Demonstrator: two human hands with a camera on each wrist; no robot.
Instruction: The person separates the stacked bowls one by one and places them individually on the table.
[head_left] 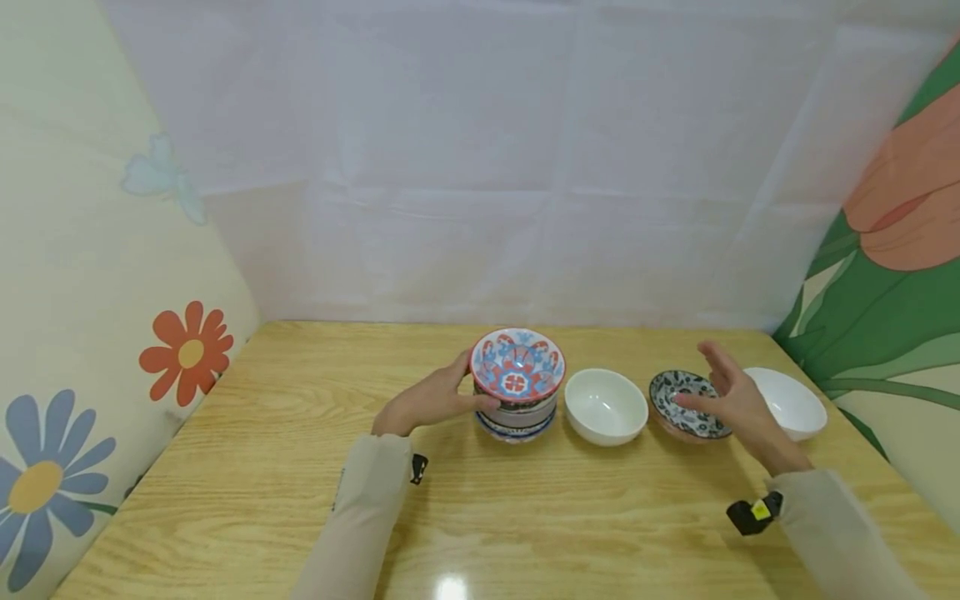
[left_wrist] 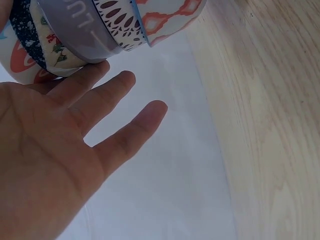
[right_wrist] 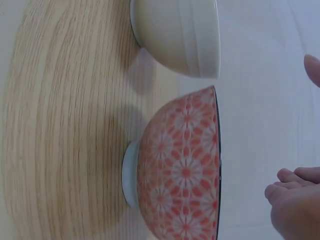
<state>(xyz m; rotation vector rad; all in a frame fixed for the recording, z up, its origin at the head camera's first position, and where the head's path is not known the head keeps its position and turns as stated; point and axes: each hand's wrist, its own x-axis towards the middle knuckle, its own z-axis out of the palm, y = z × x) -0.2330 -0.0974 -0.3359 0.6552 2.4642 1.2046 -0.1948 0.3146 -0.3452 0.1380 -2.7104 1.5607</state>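
Note:
A stack of patterned bowls (head_left: 519,367), topped by one with a red rim and a blue and red inside, stands near the table's middle. My left hand (head_left: 435,398) holds its left side, thumb in front and fingers behind; in the left wrist view, some fingers (left_wrist: 135,127) stretch out below the stack (left_wrist: 82,30). My right hand (head_left: 738,404) is above the right part of a bowl (head_left: 686,404), black and white inside, with thumb and fingers apart and nothing held. From the side, that bowl (right_wrist: 180,165) shows a red and white flower pattern.
A white bowl (head_left: 606,407) stands between the stack and the black and white bowl. Another white bowl (head_left: 787,402) sits at the far right, partly behind my right hand. The wooden table (head_left: 247,500) meets a white sheet (head_left: 450,167) at its back edge.

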